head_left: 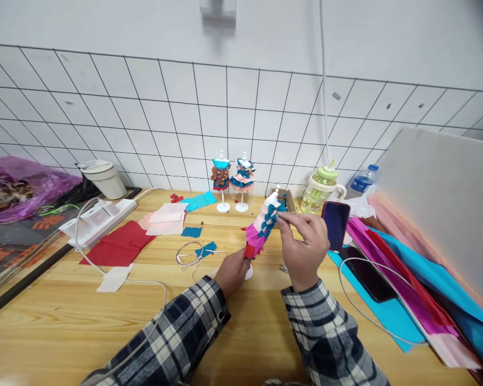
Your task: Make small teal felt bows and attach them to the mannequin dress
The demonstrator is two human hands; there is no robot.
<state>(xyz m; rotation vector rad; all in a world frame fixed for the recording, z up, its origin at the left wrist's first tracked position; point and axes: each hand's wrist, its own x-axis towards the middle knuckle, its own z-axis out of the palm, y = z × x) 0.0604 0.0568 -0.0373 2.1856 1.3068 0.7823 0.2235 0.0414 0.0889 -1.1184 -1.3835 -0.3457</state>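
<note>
A small white dress form (272, 199), tilted to the right, wears a layered paper dress (255, 234) in pale pink, magenta and red. Teal paper bows (269, 219) run down its right side. Closed around the lower part of the form, just under the red layer, is my left hand (234, 272); the white round base shows below it. My right hand (305, 247) is pinched at the dress's upper right edge, beside the bows. Whatever lies between its fingertips is too small to make out.
Two dressed forms (221, 179) stand by the tiled wall. Red paper (118, 244), pink paper (167, 219) and teal scraps (206, 250) lie left, near a power strip (100, 222) with a trailing cable. Rightward are a phone (335, 225), a green-lidded bottle (321, 187) and stacked coloured paper (410, 279).
</note>
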